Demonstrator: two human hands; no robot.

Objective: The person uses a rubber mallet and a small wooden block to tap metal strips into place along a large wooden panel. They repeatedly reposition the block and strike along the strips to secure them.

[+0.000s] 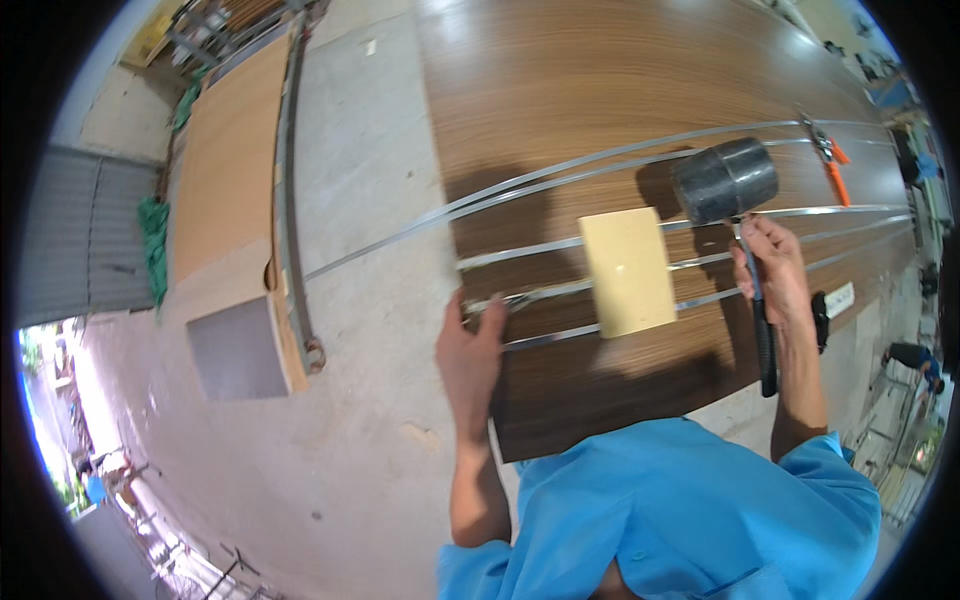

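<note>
My right hand (772, 262) grips the dark handle of a black rubber mallet (727, 180), whose head hangs just above the wood-grain panel (620, 90). A pale yellow block (627, 271) lies flat across thin metal strips (560, 245) that run along the panel. My left hand (470, 350) rests at the panel's near left edge, fingers pinching the end of one metal strip. An orange-handled clamp (829, 160) sits on the strips at the far right.
The concrete floor (360, 200) lies to the left of the panel. Lighter wooden boards (225, 160) and a long metal rail (288, 200) lie on it farther left. A corrugated shutter (80, 230) and an open doorway are at the far left.
</note>
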